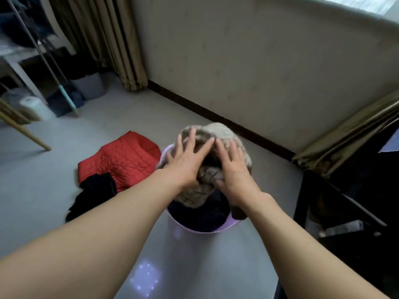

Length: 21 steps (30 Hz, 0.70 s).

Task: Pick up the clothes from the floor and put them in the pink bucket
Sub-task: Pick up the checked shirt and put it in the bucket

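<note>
The pink bucket (200, 230) stands on the grey floor in the middle of the view, heaped with dark clothes and a beige knitted garment (218, 130) bulging above its rim. My left hand (185, 160) lies flat on the left side of that beige heap, fingers spread. My right hand (235, 171) lies flat on its right side, fingers also apart. Neither hand grips anything. A red quilted jacket (125, 160) lies on the floor left of the bucket. A black garment (92, 195) lies partly on the jacket's near edge.
A wall with a dark skirting runs behind the bucket. Brown curtains (108, 39) hang at the back left and at the right (345, 134). Dark furniture (349, 212) stands close on the right. A grey bin (90, 85), a mop pole and a wooden leg (28, 132) are at the left.
</note>
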Available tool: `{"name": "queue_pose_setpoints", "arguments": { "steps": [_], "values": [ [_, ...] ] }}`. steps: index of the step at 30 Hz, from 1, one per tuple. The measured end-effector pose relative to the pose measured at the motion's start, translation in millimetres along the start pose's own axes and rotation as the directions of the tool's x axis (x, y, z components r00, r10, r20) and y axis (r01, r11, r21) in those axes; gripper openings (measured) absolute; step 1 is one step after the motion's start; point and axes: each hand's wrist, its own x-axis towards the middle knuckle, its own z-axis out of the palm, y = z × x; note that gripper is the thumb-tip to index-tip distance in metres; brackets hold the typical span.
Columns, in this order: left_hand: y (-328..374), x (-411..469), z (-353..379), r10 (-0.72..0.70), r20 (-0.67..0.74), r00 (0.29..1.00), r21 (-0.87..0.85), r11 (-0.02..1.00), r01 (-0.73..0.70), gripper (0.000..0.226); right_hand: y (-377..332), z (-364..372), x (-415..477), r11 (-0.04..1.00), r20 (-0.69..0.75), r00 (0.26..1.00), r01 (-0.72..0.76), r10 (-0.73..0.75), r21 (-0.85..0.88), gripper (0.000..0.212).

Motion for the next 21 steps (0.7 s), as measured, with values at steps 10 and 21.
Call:
{"name": "queue_pose_setpoints", "arguments": {
  "steps": [10, 21],
  "values": [
    [-67.5, -34.6, 44.4, -0.076, 0.016, 0.997, 0.234, 0.970, 0.070, 0.099, -33.5, 81.4, -13.7, 0.979, 0.192, 0.967, 0.184, -0.165, -0.088, 0.097],
    [-193.6, -188.4, 43.3, -0.429, -0.283, 0.858, 0.087, 0.879, 0.468, 0.121, -230.4, 122.1, -48.1, 0.916, 0.184, 0.910, 0.393, -0.373, -0.087, 0.110]
  ]
}}
